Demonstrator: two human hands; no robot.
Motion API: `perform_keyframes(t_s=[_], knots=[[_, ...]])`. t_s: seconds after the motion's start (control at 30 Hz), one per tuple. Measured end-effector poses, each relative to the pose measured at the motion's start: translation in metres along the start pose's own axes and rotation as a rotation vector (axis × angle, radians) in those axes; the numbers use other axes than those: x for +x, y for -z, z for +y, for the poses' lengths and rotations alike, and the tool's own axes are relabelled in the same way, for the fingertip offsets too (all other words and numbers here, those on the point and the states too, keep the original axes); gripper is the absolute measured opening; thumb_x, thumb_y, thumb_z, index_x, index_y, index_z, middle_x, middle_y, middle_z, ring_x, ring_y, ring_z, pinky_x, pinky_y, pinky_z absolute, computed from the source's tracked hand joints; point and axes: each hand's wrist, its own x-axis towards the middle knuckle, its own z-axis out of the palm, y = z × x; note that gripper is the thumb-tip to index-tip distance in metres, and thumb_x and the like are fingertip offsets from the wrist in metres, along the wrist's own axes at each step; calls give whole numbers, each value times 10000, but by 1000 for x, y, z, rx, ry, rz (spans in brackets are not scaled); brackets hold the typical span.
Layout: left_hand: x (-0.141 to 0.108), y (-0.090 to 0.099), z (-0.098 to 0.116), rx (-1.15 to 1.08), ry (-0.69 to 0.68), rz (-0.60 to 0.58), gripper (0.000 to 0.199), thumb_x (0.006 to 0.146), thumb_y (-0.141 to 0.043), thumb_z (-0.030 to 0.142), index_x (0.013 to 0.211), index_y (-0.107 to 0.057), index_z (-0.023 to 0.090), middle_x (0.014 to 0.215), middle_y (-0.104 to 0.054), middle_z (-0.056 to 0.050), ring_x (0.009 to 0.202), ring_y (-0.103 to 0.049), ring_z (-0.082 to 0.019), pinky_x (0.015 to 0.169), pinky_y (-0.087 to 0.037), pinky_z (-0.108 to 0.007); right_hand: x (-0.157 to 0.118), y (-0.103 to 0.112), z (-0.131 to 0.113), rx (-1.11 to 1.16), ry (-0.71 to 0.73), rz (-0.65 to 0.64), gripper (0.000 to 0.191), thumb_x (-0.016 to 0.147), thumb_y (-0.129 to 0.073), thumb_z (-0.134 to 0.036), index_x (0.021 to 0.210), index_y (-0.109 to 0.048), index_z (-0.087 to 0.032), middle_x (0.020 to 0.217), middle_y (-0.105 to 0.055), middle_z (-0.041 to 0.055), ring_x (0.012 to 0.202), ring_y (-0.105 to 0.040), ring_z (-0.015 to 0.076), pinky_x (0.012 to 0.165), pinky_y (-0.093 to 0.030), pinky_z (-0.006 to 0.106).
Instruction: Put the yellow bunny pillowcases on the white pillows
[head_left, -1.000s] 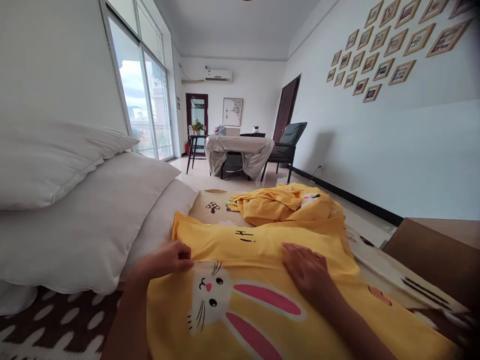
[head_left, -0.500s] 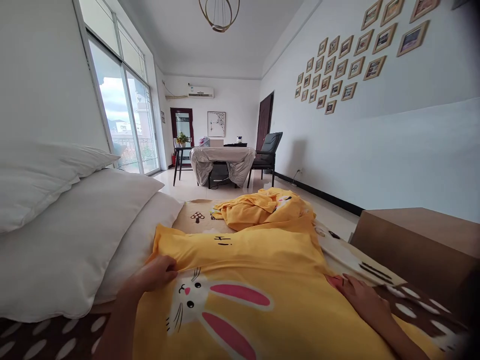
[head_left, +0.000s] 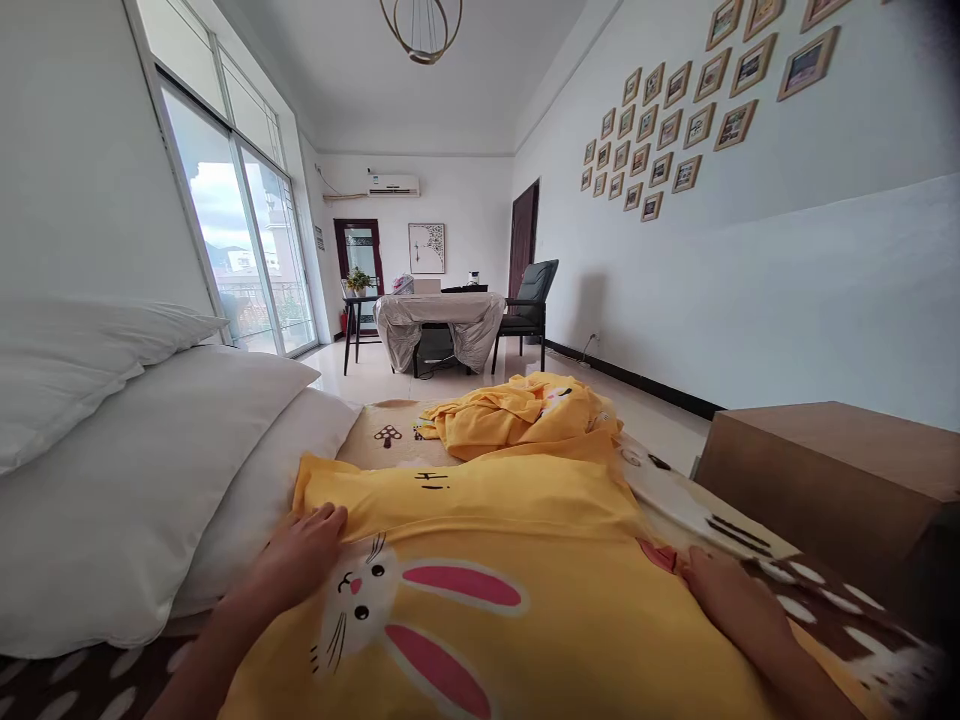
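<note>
A yellow pillowcase lies in front of me, printed with a white rabbit that has pink ears and with "Hi" on its far end. At its left edge, beside the rabbit's whiskers, my left hand is closed on the fabric with bent fingers. My right hand pinches the right edge, where a small reddish patch shows next to the fingertips. Both thumbs are mostly hidden. Beyond the pillowcase sits a crumpled heap of yellow bedding with a similar print.
White pillows are stacked at the left. A patterned sheet in beige and brown covers the bed. At the right stands a cardboard box. Farther off are a covered table and a black chair.
My left hand has shifted slightly left and up along the pillowcase edge. My right hand stays by the right edge, its fingers drawn closer together. The view has turned slightly right.
</note>
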Motion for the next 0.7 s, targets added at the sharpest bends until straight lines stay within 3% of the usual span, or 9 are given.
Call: perform_keyframes(t_s=[0.1,0.17,0.23,0.3,0.37,0.47,0.6,0.7], knots=[[11,7,37,-34,-96,142,291,904,-274,228,1087,-497,193,1163,-578,-97,1054,-543,-223,910,-380,-370,7,28,-53,25,140,43,352,825,-385,-273,1002,-661,-146,1053,-658,175,981,-615,313,804,-467,422],[27,13,68,-49,-182,189,314,925,-275,253,1157,-476,184,1245,-549,-101,1140,-504,-223,961,-363,-370,12,53,-106,192,271,17,438,869,-360,-308,1191,-591,-123,1216,-606,164,1113,-566,279,932,-431,395],[51,15,97,-39,-251,185,301,931,-287,250,1119,-510,177,1209,-577,-101,1129,-519,-222,956,-375,-367,16,72,-164,331,499,-67,509,889,-366,-341,1326,-489,-111,1330,-537,143,1224,-487,260,1036,-349,392],[78,9,118,-31,-252,174,294,916,-297,196,1077,-541,168,1134,-620,-108,1082,-556,-227,928,-395,-374,21,77,-216,437,660,-178,527,911,-352,-342,1370,-440,-99,1397,-471,144,1292,-417,256,1077,-288,402],[103,-5,126,-29,-212,167,300,904,-298,167,1029,-570,149,1081,-645,-130,1045,-586,-244,903,-410,-395,28,68,-249,460,715,-247,507,931,-330,-376,1354,-470,-134,1390,-485,124,1290,-427,239,1073,-293,385],[123,-31,111,-47,-142,144,351,932,-274,243,938,-612,148,997,-684,-138,962,-632,-251,862,-433,-397,43,38,-257,468,733,-336,482,938,-327,-431,1284,-553,-183,1335,-549,88,1263,-464,225,1052,-324,374],[126,-63,61,-106,-85,122,412,950,-237,337,1045,-620,219,1168,-660,-62,1119,-578,-209,952,-397,-349,68,-2,-221,478,662,-372,511,943,-295,-463,1306,-537,-198,1388,-495,66,1318,-399,213,1089,-270,389],[126,-83,15,-147,22,92,494,947,-180,358,1150,-602,204,1262,-614,-63,1193,-537,-198,996,-384,-336,85,-22,-195,478,592,-372,542,947,-253,-472,1334,-509,-193,1404,-476,64,1323,-390,204,1099,-251,389]])
